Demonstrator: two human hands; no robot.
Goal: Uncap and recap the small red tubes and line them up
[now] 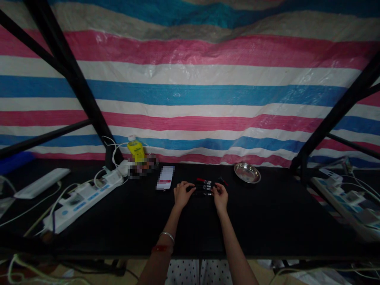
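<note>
Several markers lie side by side, crosswise, on the black tabletop (190, 233) between my hands. A red marker (204, 181) is farthest from me; below it are black markers, the nearest one (204, 194) a little apart. My left hand (183, 194) has thumb and fingertips closed at the left end of a middle black marker (203, 187). At its right end, the fingertips of my right hand (220, 198) are pinched together. A small red and black piece (223, 181) lies just beyond my right hand, its kind too small to make out.
A round metal dish (247, 173) stands at the back right. Left of the markers lies a phone (165, 177), partly pixelated. A yellow bottle (137, 150) stands behind a white power strip (86, 200) with cables. Another power strip (341, 204) is at right; black frame posts (86, 99) flank the table.
</note>
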